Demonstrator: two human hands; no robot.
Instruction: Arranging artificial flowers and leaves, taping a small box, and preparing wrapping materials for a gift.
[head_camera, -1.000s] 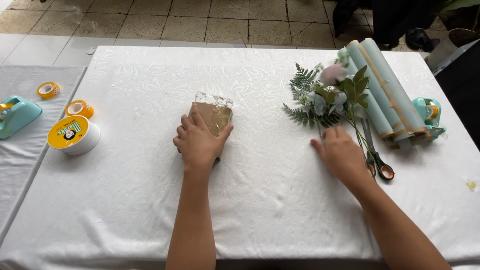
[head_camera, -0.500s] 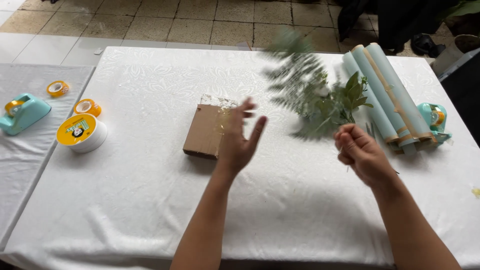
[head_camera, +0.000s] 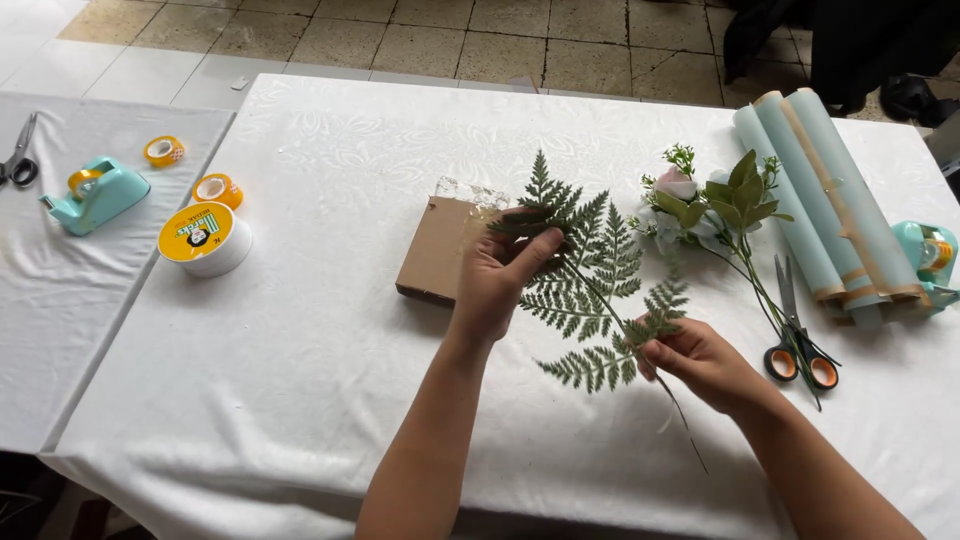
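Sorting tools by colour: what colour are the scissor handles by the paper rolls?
Orange and black scissor handles, head view.

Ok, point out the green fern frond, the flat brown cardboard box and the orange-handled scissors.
green fern frond (head_camera: 590, 290), head view, middle leaflets.
flat brown cardboard box (head_camera: 435, 250), head view, top face.
orange-handled scissors (head_camera: 797, 340), head view, near the pivot.

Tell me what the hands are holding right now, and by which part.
Both hold one fern frond: the right hand pinches its stem near the lower leaflets, and the left hand grips the upper leaflets.
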